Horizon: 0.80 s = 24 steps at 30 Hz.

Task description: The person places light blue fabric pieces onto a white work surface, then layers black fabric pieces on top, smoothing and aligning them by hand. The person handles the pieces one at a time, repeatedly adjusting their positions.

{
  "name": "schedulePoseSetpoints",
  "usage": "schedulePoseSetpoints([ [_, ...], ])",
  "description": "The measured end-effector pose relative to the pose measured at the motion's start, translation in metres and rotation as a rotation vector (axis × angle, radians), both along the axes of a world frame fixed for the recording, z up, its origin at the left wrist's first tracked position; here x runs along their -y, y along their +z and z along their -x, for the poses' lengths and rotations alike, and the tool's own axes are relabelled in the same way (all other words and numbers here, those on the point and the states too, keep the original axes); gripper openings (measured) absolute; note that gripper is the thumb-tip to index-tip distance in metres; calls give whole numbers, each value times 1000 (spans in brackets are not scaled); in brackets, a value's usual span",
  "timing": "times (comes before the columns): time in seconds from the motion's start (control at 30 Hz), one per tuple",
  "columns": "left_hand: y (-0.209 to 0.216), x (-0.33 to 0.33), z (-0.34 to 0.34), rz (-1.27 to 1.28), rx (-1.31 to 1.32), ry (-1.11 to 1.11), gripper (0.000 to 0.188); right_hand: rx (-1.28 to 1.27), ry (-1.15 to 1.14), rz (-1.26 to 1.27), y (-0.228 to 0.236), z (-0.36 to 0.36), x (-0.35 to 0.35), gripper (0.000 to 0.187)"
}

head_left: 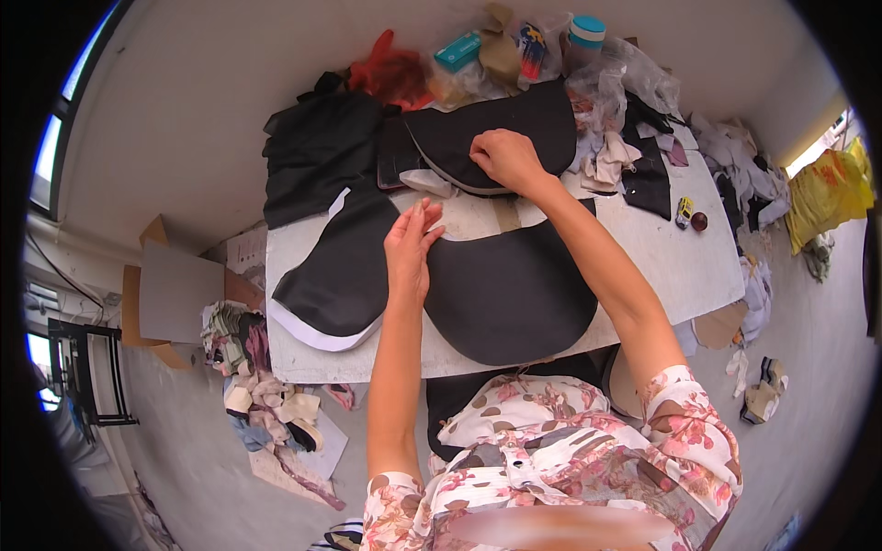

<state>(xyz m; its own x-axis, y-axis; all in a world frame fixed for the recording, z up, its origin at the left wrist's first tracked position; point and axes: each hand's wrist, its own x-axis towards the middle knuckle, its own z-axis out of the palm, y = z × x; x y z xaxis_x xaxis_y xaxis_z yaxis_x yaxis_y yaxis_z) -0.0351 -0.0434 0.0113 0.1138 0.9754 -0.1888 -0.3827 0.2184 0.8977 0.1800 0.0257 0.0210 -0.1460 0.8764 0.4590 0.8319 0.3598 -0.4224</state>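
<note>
A half-round stack of black fabric pieces (524,124) with a pale edge lies toward the back of the white table (675,285). My right hand (507,158) rests over it, fingers curled down and closed on the top black piece. Nearer to me, a single black rounded piece (514,294) lies flat under my right forearm. My left hand (412,243) hovers at its upper left corner, fingers loosely bent and apart, with nothing visible in them. To the left, another curved black piece (344,266) lies over a white backing piece (322,339).
Folded black cloth (322,151) is piled at the back left. Along the wall stand a red plastic bag (390,73), a teal box (457,51) and a blue-lidded jar (586,37). A toy car (684,213) sits at the right. Fabric scraps (276,404) lie on the floor.
</note>
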Motion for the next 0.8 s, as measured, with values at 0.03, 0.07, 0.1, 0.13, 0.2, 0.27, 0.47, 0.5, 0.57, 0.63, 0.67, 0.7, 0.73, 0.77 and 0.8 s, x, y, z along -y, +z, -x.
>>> schedulePoseSetpoints([
  [0.03, -7, -13, -4, 122, 134, -53, 37, -31, 35, -4, 6, -1, 9, 10],
  [0.07, -7, -22, -8, 242, 270, -100, 38, -61, 77, -7, 14, 1, 21, 11],
  [0.1, -7, -31, -12, 294, 302, -93, 40, -66, 145, -37, 21, 2, 32, 11],
  [0.13, -7, -39, -21, 350, 336, -99, 43, -40, 210, -69, 26, -1, 45, 10],
  [0.2, -8, -49, -26, 284, 315, -22, 44, -2, 360, 138, 46, -1, 68, 10],
  [0.27, 0, -51, -33, 45, 194, 100, 39, 32, 401, 147, 54, -6, 72, 24],
  [0.47, 48, -15, -30, -697, -564, 155, 17, -116, 603, -24, 70, 7, 30, 53],
  [0.5, 57, -10, -29, -754, -598, 168, 17, -21, 557, 0, 64, 1, 22, 50],
  [0.57, 69, -4, -22, -859, -651, 256, 16, 244, 435, 40, 70, -18, 21, 35],
  [0.63, 75, 1, -11, -846, -590, 356, 14, 276, 334, 23, 74, -49, 31, 27],
  [0.67, 74, 0, -4, -846, -556, 401, 13, 282, 281, 41, 81, -65, 40, 25],
  [0.7, 76, 2, 1, -843, -531, 426, 13, 206, 236, 25, 83, -81, 48, 24],
  [0.73, 80, 5, 3, -840, -505, 444, 13, 128, 187, 12, 84, -97, 56, 23],
  [0.77, 79, 6, 11, -800, -431, 421, 12, -23, 192, 21, 88, -106, 63, 20],
  [0.8, 82, 10, 14, -801, -345, 426, 14, -380, 209, 184, 90, -109, 75, 14],
])
